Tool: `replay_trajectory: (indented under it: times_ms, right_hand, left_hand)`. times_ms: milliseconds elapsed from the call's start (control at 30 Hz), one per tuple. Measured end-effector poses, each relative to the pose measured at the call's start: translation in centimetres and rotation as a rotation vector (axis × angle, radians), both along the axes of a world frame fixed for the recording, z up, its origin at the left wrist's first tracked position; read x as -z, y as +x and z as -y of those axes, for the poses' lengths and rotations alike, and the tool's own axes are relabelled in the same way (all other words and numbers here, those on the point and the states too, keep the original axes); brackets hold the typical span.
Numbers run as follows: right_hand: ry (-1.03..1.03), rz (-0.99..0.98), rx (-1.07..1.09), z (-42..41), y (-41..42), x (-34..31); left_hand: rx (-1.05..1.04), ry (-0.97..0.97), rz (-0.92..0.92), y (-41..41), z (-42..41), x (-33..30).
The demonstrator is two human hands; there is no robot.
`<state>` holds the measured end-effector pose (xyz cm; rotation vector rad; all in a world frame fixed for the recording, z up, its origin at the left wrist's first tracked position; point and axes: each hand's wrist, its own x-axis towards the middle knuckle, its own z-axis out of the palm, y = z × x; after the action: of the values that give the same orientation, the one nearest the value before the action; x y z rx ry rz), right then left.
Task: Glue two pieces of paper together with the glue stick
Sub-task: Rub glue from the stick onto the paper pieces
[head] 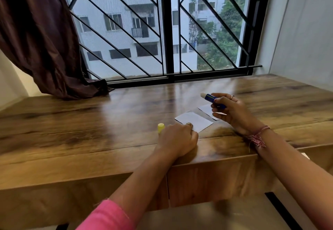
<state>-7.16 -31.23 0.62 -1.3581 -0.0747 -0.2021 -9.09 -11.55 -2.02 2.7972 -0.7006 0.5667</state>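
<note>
While the left hand (177,138), fingers curled, pins the near paper (193,121), the right hand (232,112) gripping the uncapped glue stick (212,99) should stroke evenly to its edges.

The left hand (177,138) lies low with its back turned up and the fingers curled under, and the forearm runs back to a pink sleeve (108,217). The right hand (232,111) is raised a little higher, its fingers curled in a grip, one of them with a ring (232,96). A pink thread band (257,137) goes around the right wrist.
</note>
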Motion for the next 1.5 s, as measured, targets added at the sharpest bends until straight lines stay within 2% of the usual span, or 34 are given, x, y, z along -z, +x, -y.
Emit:
replay_trajectory:
  times_ms: [267,367,667,800,1067,1200,1333,1500]
  right_hand:
    - [0.112,-0.017,-0.022,0.2,0.0,-0.1]
    - [0.139,-0.022,-0.039,0.1,0.0,-0.1]
    - [0.126,-0.034,-0.090,-0.2,-0.4,-0.2]
    - [0.130,-0.036,-0.093,-0.2,-0.4,-0.2]
    - [0.083,-0.050,-0.110,-0.3,-0.4,-0.1]
    - [0.029,-0.056,-0.090,-0.7,-0.7,-0.2]
    - [-0.038,-0.042,-0.092,-1.1,-1.4,-0.5]
    - [-0.067,-0.022,-0.053,-1.6,-1.6,-0.6]
  left_hand:
    - [0.126,-0.139,-0.018,-4.3,1.0,0.1]
    - [0.144,-0.132,-0.014,-5.9,1.3,0.0]
    - [0.142,-0.226,-0.018,-5.9,0.0,-1.0]
    - [0.082,-0.165,-0.015,-4.5,-1.1,-1.1]
    - [0.126,-0.122,0.043,-5.3,-0.7,0.2]
    - [0.163,-0.181,-0.030,-5.9,-0.4,-0.1]
    - [0.160,-0.343,-0.170,-4.3,-1.7,-1.5]
    - [0.234,-0.181,-0.336,0.9,-4.8,-2.4]
